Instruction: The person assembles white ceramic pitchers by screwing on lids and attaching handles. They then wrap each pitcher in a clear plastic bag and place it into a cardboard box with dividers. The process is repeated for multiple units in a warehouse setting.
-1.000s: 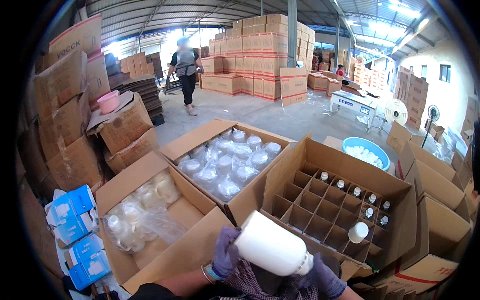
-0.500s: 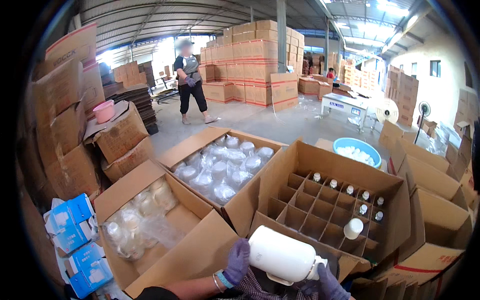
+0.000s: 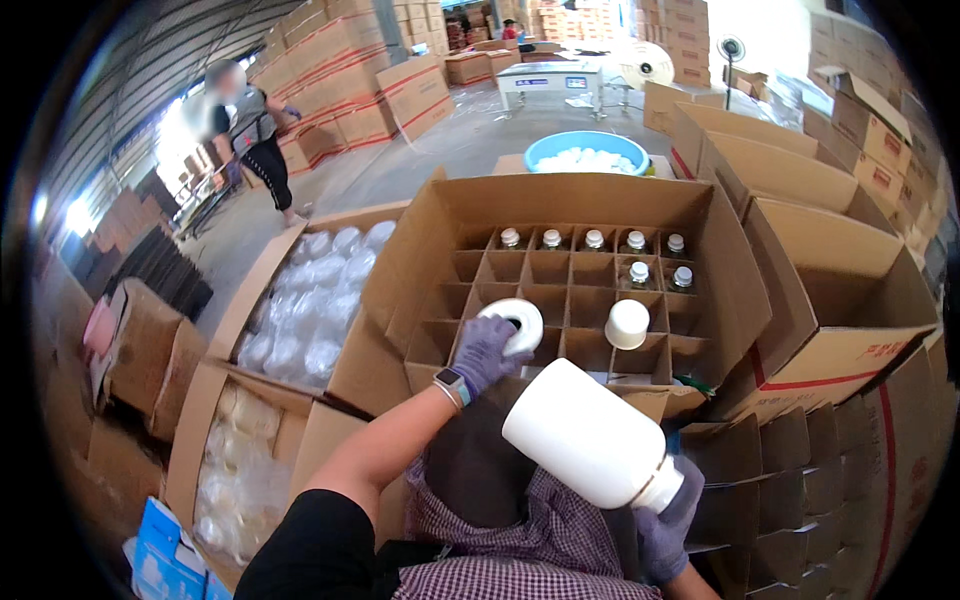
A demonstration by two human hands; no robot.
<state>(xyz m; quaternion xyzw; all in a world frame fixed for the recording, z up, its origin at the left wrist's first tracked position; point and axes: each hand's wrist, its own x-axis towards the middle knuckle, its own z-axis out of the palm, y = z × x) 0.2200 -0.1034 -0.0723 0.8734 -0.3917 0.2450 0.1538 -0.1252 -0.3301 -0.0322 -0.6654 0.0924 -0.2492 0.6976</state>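
My left hand [image 3: 482,352] is closed on a white ring-shaped roll [image 3: 525,318] with a dark hole, which looks like a tape roll. It is over the near left part of the divided carton [image 3: 590,195]. My right hand [image 3: 668,520] grips a large white bottle [image 3: 580,430] at its neck end. The bottle lies tilted above my lap, its base toward the carton. Inside the carton, several small bottles with white caps [image 3: 636,240] stand in the far and right cells. A white cup-shaped piece [image 3: 628,325] sits on the dividers to the right of the roll.
To the left are a carton of plastic-wrapped containers [image 3: 318,290] and another of bagged bottles [image 3: 235,470]. A blue basin [image 3: 588,140] of white pieces stands beyond. Open cartons [image 3: 830,260] line the right. A person [image 3: 255,130] walks at the far left.
My left hand has left the bottle's base and moved up to the carton, closing on the white roll. My right hand keeps the bottle. The view has swung to the right.
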